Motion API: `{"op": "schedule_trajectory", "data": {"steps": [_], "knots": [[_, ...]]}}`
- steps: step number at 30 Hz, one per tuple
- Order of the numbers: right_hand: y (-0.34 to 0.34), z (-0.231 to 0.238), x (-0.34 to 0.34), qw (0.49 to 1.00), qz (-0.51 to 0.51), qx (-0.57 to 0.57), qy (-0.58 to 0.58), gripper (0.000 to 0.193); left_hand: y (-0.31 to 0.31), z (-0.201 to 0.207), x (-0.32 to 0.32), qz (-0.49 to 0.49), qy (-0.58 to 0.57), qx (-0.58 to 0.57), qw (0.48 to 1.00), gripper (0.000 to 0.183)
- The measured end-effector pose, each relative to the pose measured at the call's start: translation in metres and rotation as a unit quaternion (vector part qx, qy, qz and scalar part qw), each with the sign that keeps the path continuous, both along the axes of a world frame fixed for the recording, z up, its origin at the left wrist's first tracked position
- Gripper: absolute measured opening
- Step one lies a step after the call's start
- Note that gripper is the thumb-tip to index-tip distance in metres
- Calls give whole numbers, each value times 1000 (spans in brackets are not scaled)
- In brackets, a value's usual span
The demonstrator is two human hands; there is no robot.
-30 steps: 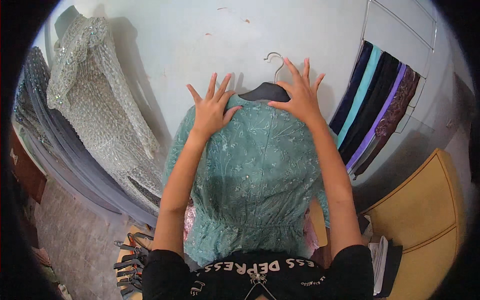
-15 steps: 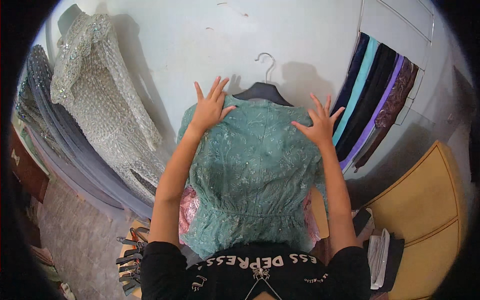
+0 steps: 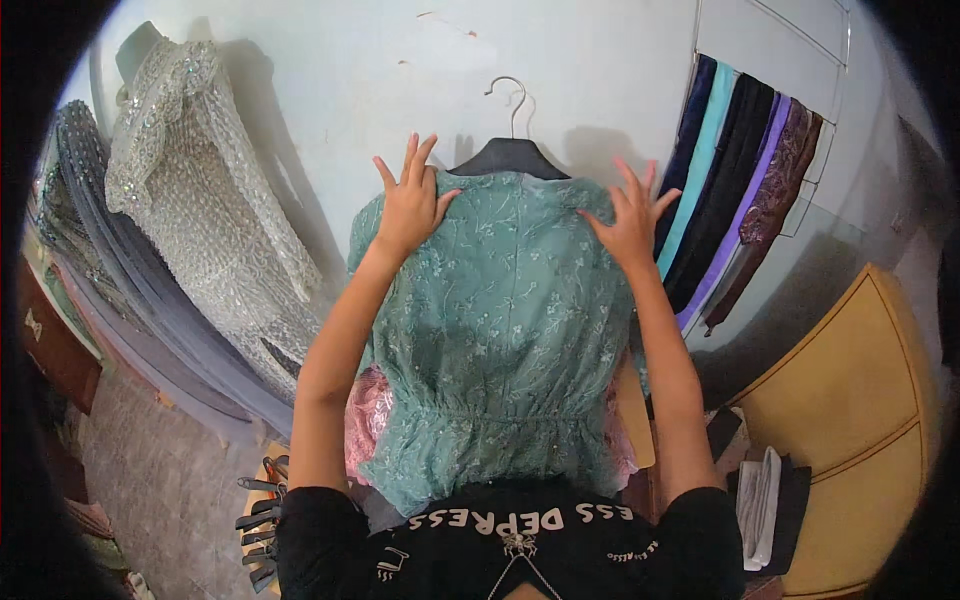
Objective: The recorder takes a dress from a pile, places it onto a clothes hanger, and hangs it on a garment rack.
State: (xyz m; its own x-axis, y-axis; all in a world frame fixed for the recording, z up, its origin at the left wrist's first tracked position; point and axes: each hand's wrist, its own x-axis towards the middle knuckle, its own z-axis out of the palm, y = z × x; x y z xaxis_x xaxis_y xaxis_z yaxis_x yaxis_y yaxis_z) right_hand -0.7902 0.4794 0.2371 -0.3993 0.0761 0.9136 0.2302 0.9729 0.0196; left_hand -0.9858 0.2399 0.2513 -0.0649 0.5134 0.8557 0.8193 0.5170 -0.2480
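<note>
Two Shoulders of One Green Blouse (image 3: 480,310) Under Spread Fingers (image 3: 411,155)

A left hand (image 3: 408,212) and a right hand (image 3: 630,225) frame the blouse at its shoulders, each thumb resting on the cloth and the outer fingers fanned wide. Whether either hand also pinches the fabric from behind, the view cannot tell.

The blouse lies between the two sets of fingers and below them, its long axis running from the thumbs down toward the wearer's black shirt (image 3: 420,550). Between the thumbs and just above them, a dark hanger (image 3: 510,155) shows at the neckline, its metal hook (image 3: 519,105) curving upward; the left thumb is the nearer to it.

Pale stitched flowers cover the thin-looking green cloth, which puckers into gathers at the waist, well below the fingers. Shiny pink fabric (image 3: 368,420) shows beside that waist, below the left fingers. Well to their left stands a white beaded dress (image 3: 190,210), rough with sparkle; just right of the right fingers, long cloth strips (image 3: 713,150) in dark, turquoise, purple and lacy brown hang side by side.
</note>
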Motion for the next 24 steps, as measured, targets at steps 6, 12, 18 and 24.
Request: {"op": "schedule_trajectory", "data": {"steps": [6,12,18,24], "knots": [[-20,5,-11,999,-18,17,-49,44,11,0,15,4,32,-23,999,48],[17,-16,6,999,-37,21,4,56,1,0,2,8,6,17,1000,46],[16,-5,20,998,-41,10,-41,51,-16,-9,-15,49,74,-46,995,48],[21,-6,22,998,-19,18,-60,48,-26,-42,-32,19,-4,-42,999,51]]}}
